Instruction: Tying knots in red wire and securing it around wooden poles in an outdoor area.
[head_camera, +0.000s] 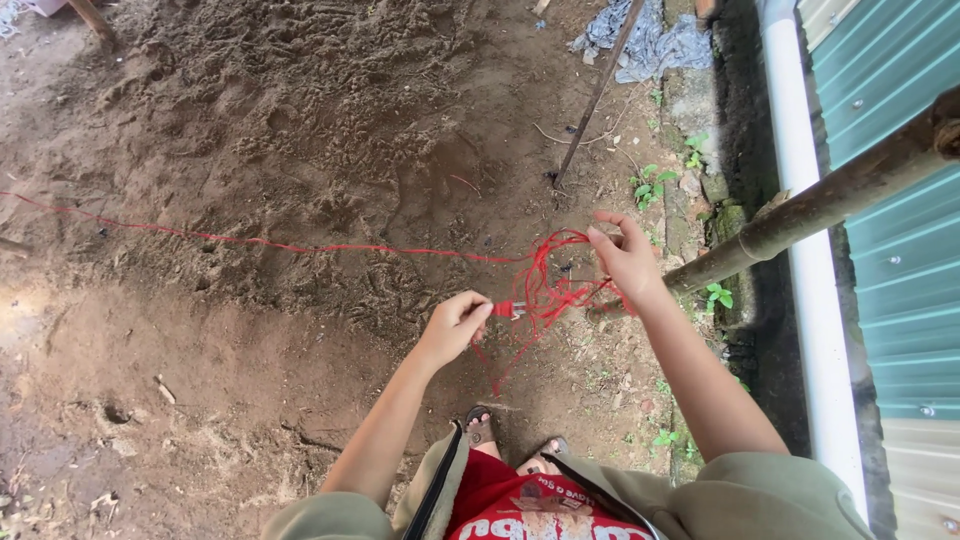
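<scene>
Pinched between thumb and fingers of the left hand (455, 325) was a small red-and-pale piece (508, 309) with the red string (300, 245) leading into it — the hand was closed tight on it, knuckles up. The right hand (625, 258) was held half open, its fingers spread and hooked through a loose tangle of loops (550, 280) of the same string; no firm pinch could be made out there, only strands draped over and around the fingers.

Taken from the left hand as the landmark: the tangle lay just to its right and slightly farther from the body, bridging the short gap to the right hand. One long taut run of string was stretched away to the left of the left hand and outward over the sandy ground (250, 120), so its long axis ran nearly straight across the view. A short tail was seen hanging below the tangle, toward the sandalled feet (480, 425).

The left hand was the nearer one to the taut run — the right was the nearer to the loops. Beyond the right hand a slanted wooden pole (820, 205) crossed in front of a teal metal wall (890, 270) and a white pipe (800, 200).
</scene>
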